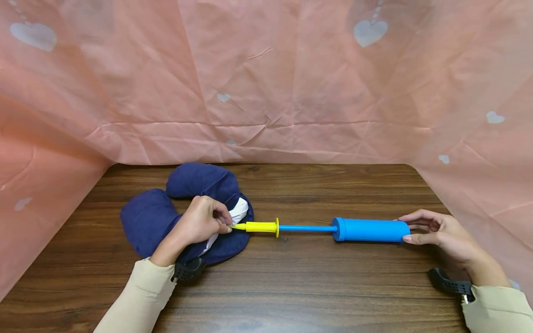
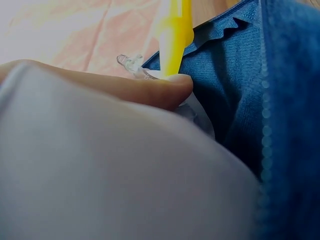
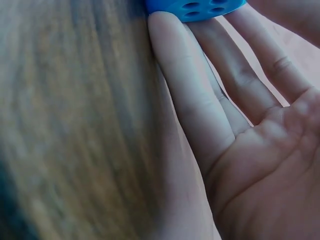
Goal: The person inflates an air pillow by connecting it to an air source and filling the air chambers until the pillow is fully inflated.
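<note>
A dark blue neck pillow (image 1: 154,217) lies on the wooden table (image 1: 291,286), with a white inner bladder (image 1: 238,210) showing at its opening. My left hand (image 1: 204,222) rests on the pillow and pinches the clear valve (image 2: 131,64) where the pump's yellow nozzle (image 1: 260,227) enters; the left wrist view shows the yellow nozzle (image 2: 175,35) beside my fingertip. A thin blue rod (image 1: 307,228) joins the nozzle to the blue pump cylinder (image 1: 370,230). My right hand (image 1: 433,229) touches the cylinder's far end with straight fingers; the right wrist view shows the perforated blue end (image 3: 200,7) at my fingertips (image 3: 165,30).
Pink cloth with white hearts (image 1: 266,78) hangs behind and along both sides of the table. Black wrist straps (image 1: 187,270) sit on both forearms. Bare wood lies in front of the pump and toward the back right.
</note>
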